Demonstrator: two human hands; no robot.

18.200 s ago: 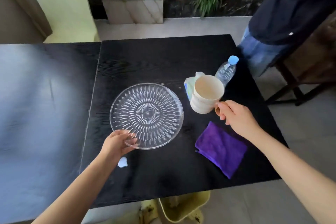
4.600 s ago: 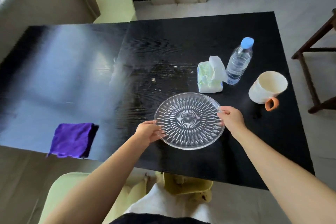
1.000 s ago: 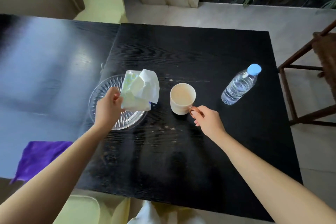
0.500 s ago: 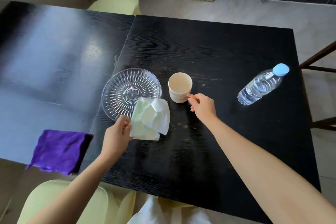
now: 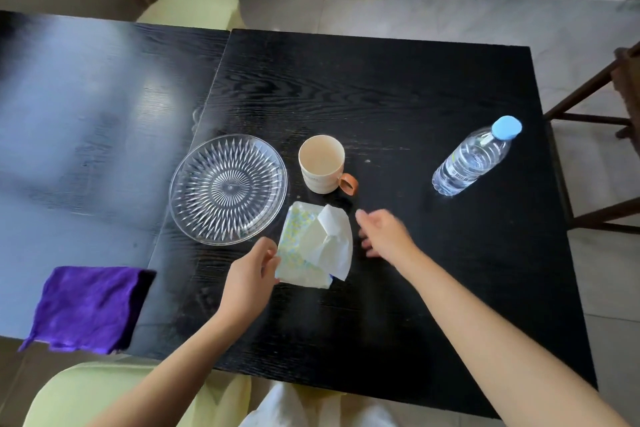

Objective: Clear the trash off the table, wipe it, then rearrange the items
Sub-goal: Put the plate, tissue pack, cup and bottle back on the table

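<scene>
white and soft-looking, the tissue pack [image 5: 313, 246] is seen lying flat on the black table [image 5: 398, 90], its wrapper speckled with small yellow and green dots along the left side, and a loose white sheet is pulled up and folded over its right half. it is placed just below the cream mug [image 5: 321, 163] and just beside the lower right rim of the clear glass plate [image 5: 228, 189], whose cut pattern fans out from the centre.

now the hands: the left hand [image 5: 250, 279] is set against the pack's lower left corner, fingers curled onto its edge, so the pack is gripped there while it rests on the table. the right hand [image 5: 386, 234] is held just to the right of the pack, fingers loosely spread and blurred, nothing grasped in it; a narrow gap of table is seen between its fingertips and the loose sheet. so the pack is flanked, left hand touching, right hand apart.

the mug is stood upright with its brown handle [image 5: 347, 184] turned toward the right hand. well off to the right, a water bottle [image 5: 474, 156] with a blue cap is stood upright. a purple cloth [image 5: 88, 308] is draped over the near edge of the adjoining table on the left.
</scene>
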